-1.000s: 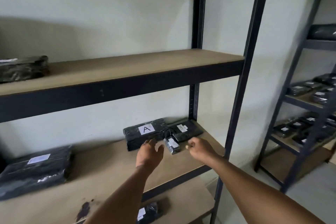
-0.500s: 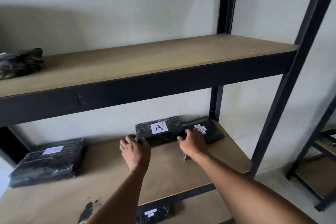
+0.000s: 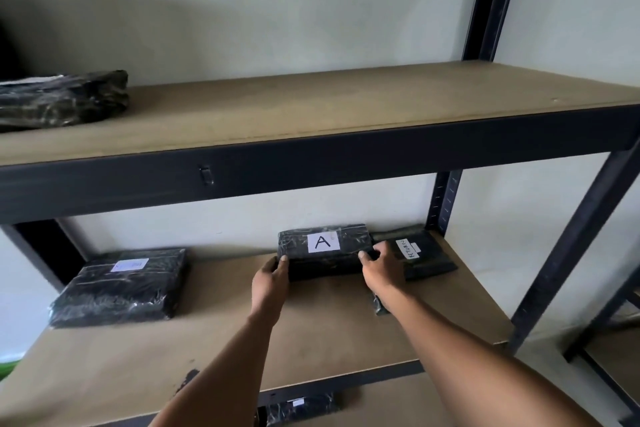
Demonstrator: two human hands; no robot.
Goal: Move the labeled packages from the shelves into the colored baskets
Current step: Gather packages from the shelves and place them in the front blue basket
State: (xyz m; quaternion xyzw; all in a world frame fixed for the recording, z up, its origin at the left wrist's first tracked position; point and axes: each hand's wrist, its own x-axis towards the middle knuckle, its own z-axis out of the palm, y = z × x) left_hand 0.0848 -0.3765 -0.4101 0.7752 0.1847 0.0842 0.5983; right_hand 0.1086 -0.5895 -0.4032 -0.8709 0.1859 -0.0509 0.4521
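Package marked "A" (image 3: 323, 251) lies at the rear of the middle shelf (image 3: 214, 333), against the wall. Left hand (image 3: 270, 282) grips its left end, fingers curled round the edge. Right hand (image 3: 381, 270) grips its right end likewise. A package marked "RETURN" (image 3: 420, 253) lies just beside it on the right. 1 further labeled package (image 3: 121, 288) lies well apart on the left.

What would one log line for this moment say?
left hand: grips package A | right hand: grips package A | place: middle shelf
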